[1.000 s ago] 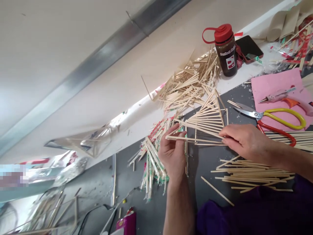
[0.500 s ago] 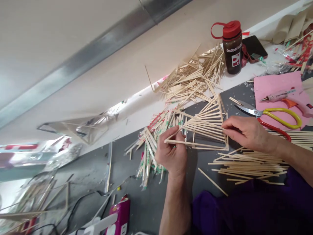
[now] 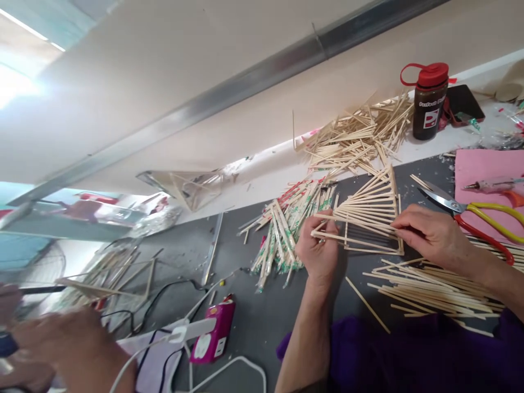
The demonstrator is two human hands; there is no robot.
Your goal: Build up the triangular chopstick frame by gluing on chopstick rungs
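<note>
A fan-shaped frame of thin wooden sticks (image 3: pixel 368 210) is held between my hands above the dark table. My left hand (image 3: pixel 319 248) grips its pointed left end, fingers closed round the sticks. On the right side, my right hand (image 3: pixel 426 232) pinches the end of a stick near the frame's upright edge. Loose wooden sticks (image 3: pixel 434 289) lie on the table below my right hand. A single stick (image 3: pixel 367 304) rests nearer to me. Left of the frame is a pile of sticks in printed wrappers (image 3: pixel 282 234).
Scissors (image 3: pixel 446 202) and a pink cloth (image 3: pixel 483 164) lie at right. Behind stand a stick heap (image 3: pixel 360 134) and a red-capped bottle (image 3: pixel 429 101). At left are a magenta box (image 3: pixel 215 330), cables, and another person's blurred hands (image 3: pixel 61 344).
The view has swung left, so the table's things appear further right. Another person's hands have come into view at the lower left. Both my hands still hold the frame.
</note>
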